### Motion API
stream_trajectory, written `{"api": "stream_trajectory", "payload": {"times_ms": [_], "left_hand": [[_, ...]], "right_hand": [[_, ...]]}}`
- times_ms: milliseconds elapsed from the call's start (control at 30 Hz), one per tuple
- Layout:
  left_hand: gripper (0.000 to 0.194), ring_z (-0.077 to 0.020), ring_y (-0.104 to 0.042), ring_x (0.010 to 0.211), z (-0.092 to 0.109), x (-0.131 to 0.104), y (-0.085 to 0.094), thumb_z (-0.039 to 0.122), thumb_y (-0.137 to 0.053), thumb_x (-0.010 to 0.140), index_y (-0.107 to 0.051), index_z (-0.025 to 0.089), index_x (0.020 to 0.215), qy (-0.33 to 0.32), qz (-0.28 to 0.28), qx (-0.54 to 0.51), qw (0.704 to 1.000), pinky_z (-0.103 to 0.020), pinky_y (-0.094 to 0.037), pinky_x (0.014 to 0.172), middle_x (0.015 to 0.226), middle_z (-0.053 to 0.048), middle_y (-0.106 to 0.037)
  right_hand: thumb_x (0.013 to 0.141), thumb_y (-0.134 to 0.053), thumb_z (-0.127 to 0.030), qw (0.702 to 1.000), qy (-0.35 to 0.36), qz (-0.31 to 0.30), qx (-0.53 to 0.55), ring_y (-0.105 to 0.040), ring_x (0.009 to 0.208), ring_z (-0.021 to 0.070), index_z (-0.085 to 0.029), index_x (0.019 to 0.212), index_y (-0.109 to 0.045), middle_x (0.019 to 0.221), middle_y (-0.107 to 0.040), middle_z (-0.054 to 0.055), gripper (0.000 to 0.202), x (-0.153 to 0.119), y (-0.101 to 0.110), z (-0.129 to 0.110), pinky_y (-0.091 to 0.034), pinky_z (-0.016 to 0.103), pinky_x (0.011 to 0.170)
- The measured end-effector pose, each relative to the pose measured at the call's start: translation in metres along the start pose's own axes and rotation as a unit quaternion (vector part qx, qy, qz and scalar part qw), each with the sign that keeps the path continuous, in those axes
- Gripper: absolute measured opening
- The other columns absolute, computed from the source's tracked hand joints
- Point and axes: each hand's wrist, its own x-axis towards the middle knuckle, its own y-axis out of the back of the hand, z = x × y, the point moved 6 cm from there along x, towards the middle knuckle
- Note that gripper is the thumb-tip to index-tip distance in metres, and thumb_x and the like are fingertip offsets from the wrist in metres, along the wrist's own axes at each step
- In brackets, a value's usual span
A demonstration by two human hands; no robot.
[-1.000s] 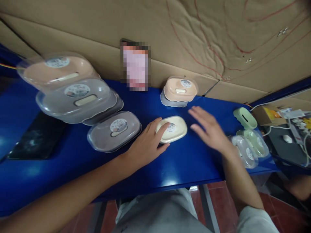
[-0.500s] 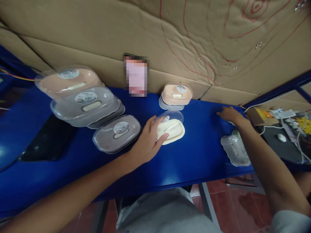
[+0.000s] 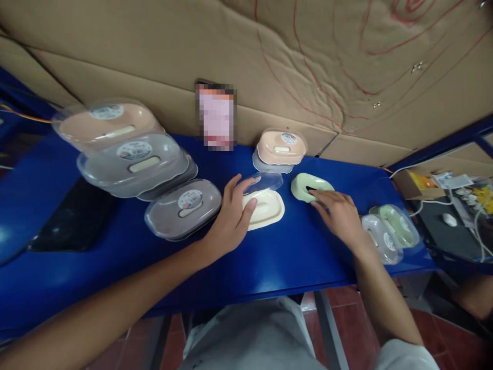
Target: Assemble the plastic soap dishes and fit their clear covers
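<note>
My left hand [image 3: 233,218], its fingers apart, rests against the left side of a cream oval tray [image 3: 267,209] on the blue table. A clear plastic cover [image 3: 265,182] lies just behind that tray. Over to the right, my right hand [image 3: 335,208] has its fingers pinched at the slot of a light green oval box [image 3: 311,186], gripping its near right part. The underside of the green box is hidden.
Large boxes with clear covers [image 3: 140,154] stand stacked at the left, beside a grey one [image 3: 183,208]. A peach box [image 3: 281,146] sits at the back. Grey [image 3: 381,239] and green [image 3: 400,225] boxes lie right. A phone [image 3: 215,118] leans on the cardboard.
My right hand has come left from the table's far right, with the light green box now at its fingers. My left hand and the cream tray have shifted slightly left.
</note>
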Motion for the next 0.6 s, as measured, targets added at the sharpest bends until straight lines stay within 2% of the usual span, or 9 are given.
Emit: {"api": "stream_trajectory", "payload": {"times_ms": [67, 133, 233, 300, 367, 467, 533, 600], "left_hand": [[0.05, -0.0301, -0.035, 0.159, 0.001, 0.0, 0.003, 0.045, -0.034, 0.114, -0.038, 0.021, 0.157, -0.003, 0.03, -0.026, 0.999, -0.057, -0.032, 0.13, 0.165, -0.02, -0.038], [0.048, -0.0288, -0.038, 0.157, 0.004, -0.001, 0.007, 0.044, -0.033, 0.115, -0.038, 0.021, 0.157, -0.023, 0.057, -0.042, 0.997, -0.055, -0.034, 0.13, 0.164, -0.019, -0.039], [0.046, -0.0278, -0.037, 0.157, 0.01, -0.002, 0.01, 0.041, -0.033, 0.115, -0.037, 0.022, 0.157, -0.064, 0.074, -0.039, 0.994, -0.054, -0.034, 0.13, 0.163, -0.018, -0.039], [0.045, -0.0283, -0.037, 0.157, 0.014, -0.003, 0.011, 0.039, -0.035, 0.115, -0.037, 0.022, 0.157, -0.084, 0.068, -0.022, 0.994, -0.054, -0.035, 0.129, 0.163, -0.018, -0.039], [0.045, -0.0292, -0.037, 0.157, 0.018, -0.004, 0.012, 0.039, -0.035, 0.115, -0.037, 0.023, 0.157, -0.098, 0.056, -0.001, 0.994, -0.055, -0.035, 0.128, 0.164, -0.018, -0.037], [0.045, -0.0302, -0.036, 0.158, 0.023, -0.005, 0.014, 0.039, -0.035, 0.114, -0.036, 0.025, 0.157, -0.112, 0.05, 0.016, 0.992, -0.057, -0.034, 0.129, 0.165, -0.018, -0.035], [0.046, -0.0305, -0.035, 0.158, 0.023, -0.006, 0.013, 0.038, -0.036, 0.114, -0.035, 0.025, 0.158, -0.109, 0.047, 0.022, 0.993, -0.057, -0.034, 0.129, 0.166, -0.018, -0.033], [0.046, -0.0307, -0.034, 0.159, 0.021, -0.006, 0.012, 0.036, -0.037, 0.114, -0.035, 0.025, 0.159, -0.096, 0.036, 0.03, 0.994, -0.057, -0.034, 0.13, 0.166, -0.018, -0.032]], "right_hand": [[0.113, -0.047, -0.04, 0.998, 0.055, 0.016, 0.036, -0.068, 0.129, 0.0317, -0.03, 0.147, -0.064, 0.139, -0.074, 0.007, 0.039, 0.004, 0.005, -0.017, -0.05, 0.055, 0.109], [0.113, -0.048, -0.038, 0.989, 0.129, 0.007, 0.068, -0.068, 0.13, 0.0292, -0.032, 0.151, -0.06, 0.143, -0.073, 0.006, 0.04, 0.007, 0.005, -0.045, -0.048, 0.053, 0.111], [0.113, -0.05, -0.034, 0.973, 0.218, -0.004, 0.074, -0.064, 0.136, 0.0273, -0.032, 0.154, -0.057, 0.147, -0.07, 0.006, 0.042, 0.008, -0.008, -0.088, -0.043, 0.053, 0.118], [0.112, -0.052, -0.034, 0.963, 0.26, -0.004, 0.066, -0.06, 0.141, 0.0271, -0.031, 0.155, -0.057, 0.151, -0.067, 0.007, 0.043, 0.008, -0.021, -0.108, -0.039, 0.053, 0.123], [0.112, -0.052, -0.03, 0.956, 0.288, 0.003, 0.058, -0.058, 0.144, 0.0261, -0.03, 0.155, -0.056, 0.153, -0.066, 0.007, 0.043, 0.007, -0.033, -0.119, -0.037, 0.054, 0.127], [0.111, -0.048, -0.016, 0.951, 0.306, 0.013, 0.052, -0.056, 0.146, 0.0243, -0.028, 0.153, -0.058, 0.154, -0.064, 0.007, 0.045, 0.006, -0.042, -0.122, -0.041, 0.052, 0.125], [0.11, -0.049, -0.015, 0.946, 0.316, 0.024, 0.062, -0.058, 0.145, 0.0248, -0.025, 0.151, -0.06, 0.153, -0.065, 0.008, 0.044, 0.003, -0.041, -0.119, -0.045, 0.05, 0.122], [0.109, -0.055, -0.021, 0.937, 0.331, 0.057, 0.091, -0.063, 0.138, 0.0254, -0.026, 0.155, -0.057, 0.146, -0.07, 0.008, 0.046, -0.003, -0.032, -0.114, -0.049, 0.048, 0.12]]}}
